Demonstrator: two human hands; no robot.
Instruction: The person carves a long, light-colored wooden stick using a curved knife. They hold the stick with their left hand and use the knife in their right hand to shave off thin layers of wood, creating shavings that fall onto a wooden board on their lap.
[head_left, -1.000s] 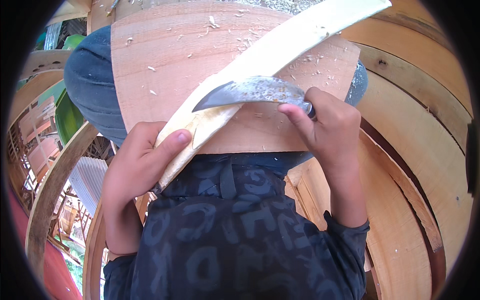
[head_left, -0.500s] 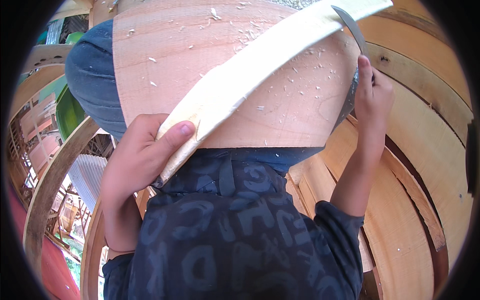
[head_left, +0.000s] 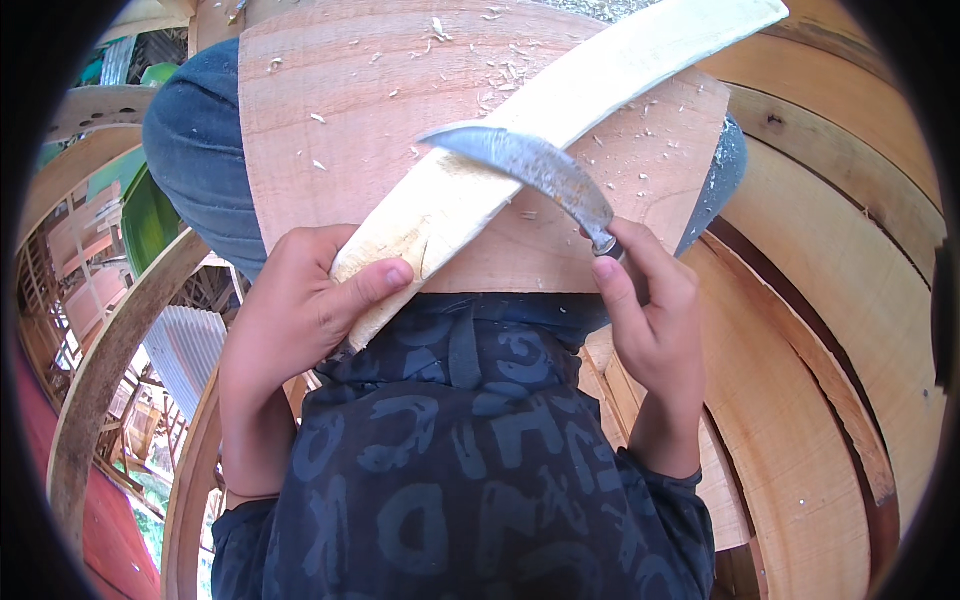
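Note:
A long pale piece of carved wood (head_left: pixel 590 90) lies slantwise over a flat board (head_left: pixel 320 140) resting across my lap. My left hand (head_left: pixel 300 305) is closed round its near end, the thumb pressed on top. In my right hand (head_left: pixel 655 315) is a curved, sickle-like knife (head_left: pixel 545 170), gripped by its handle, which the fingers mostly hide. The blade crosses above the middle of the pale wood, its tip pointing left; whether the edge touches the wood I cannot tell.
Wood shavings (head_left: pixel 510 75) are scattered on the board. Wide planks (head_left: pixel 800 330) line the right side, with dark gaps between them. At the left are a curved wooden rail (head_left: pixel 85 400), a corrugated sheet (head_left: pixel 190 350) and a green object (head_left: pixel 148 220).
My right hand has drawn the knife from the far end of the pale wood back toward me and left, to its middle. My left hand keeps its grip, shifting slightly right.

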